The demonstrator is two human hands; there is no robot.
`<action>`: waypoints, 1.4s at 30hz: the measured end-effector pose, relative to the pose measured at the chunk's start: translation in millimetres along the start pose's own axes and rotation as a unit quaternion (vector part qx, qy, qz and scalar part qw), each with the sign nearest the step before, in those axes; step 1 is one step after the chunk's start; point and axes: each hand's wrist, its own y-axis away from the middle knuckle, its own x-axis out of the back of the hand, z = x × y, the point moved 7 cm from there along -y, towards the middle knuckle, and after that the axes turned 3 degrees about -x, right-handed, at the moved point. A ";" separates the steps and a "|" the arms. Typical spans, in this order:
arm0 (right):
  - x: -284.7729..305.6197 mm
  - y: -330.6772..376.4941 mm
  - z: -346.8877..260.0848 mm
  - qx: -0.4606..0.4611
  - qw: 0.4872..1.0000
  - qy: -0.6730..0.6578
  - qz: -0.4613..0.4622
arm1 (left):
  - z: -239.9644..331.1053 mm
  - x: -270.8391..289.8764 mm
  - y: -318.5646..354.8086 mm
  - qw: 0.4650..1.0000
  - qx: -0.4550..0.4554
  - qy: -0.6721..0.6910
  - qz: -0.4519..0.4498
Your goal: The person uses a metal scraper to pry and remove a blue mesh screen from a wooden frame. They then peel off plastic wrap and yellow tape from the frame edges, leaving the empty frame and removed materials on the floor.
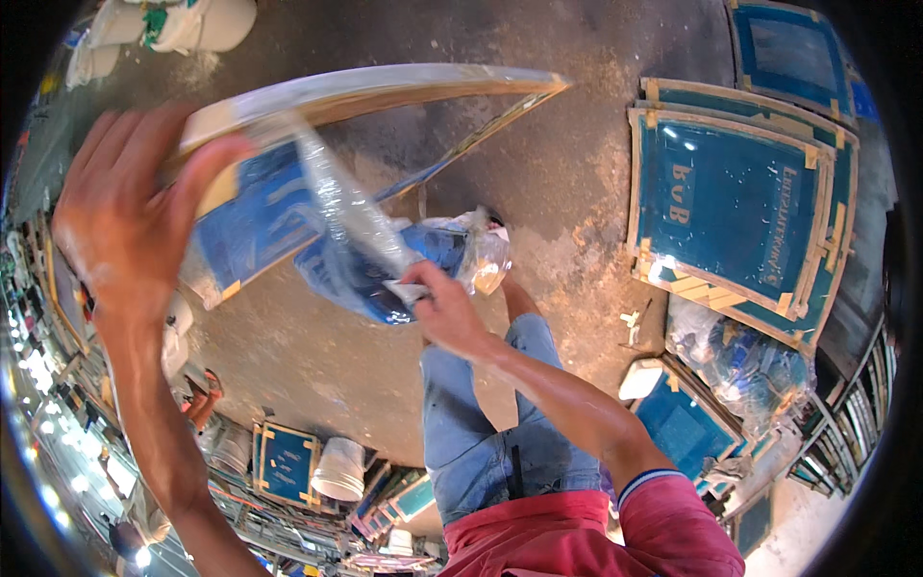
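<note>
My left hand point(130, 207) is wrapped over the upper left end of a wooden screen-printing frame point(385, 88), thumb on the near side. The frame stands tilted, with blue mesh point(255, 197) and tan tape on its inner side. In my right hand point(447, 308), the fingers pinch the lower end of a clear plastic strip point(346, 197). That strip runs taut up to the frame's top edge near my left hand. Behind my right hand, a crumpled clear and blue plastic sheet point(433, 245) hangs or lies near my feet; which one I cannot tell.
Blue-green screen frames point(731, 207) are stacked at the right, with a plastic-wrapped bundle point(735, 351) below them. White buckets point(202, 24) stand at the far left. Nearer, another white bucket point(338, 468) is beside a small blue screen point(286, 464). Another person's foot point(213, 385) shows at the left.
</note>
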 end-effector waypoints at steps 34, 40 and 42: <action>179.0 -75.3 17.9 0.020 0.887 -0.375 0.270 | 85.2 -202.1 -50.5 0.921 -0.039 0.325 -0.211; 222.5 -102.2 43.4 -0.064 0.954 -0.130 0.263 | 57.9 -234.4 -58.2 0.898 0.042 0.286 -0.333; 226.4 -100.1 54.8 -0.071 0.944 -0.143 0.290 | 54.0 -237.2 -61.7 0.903 0.036 0.284 -0.321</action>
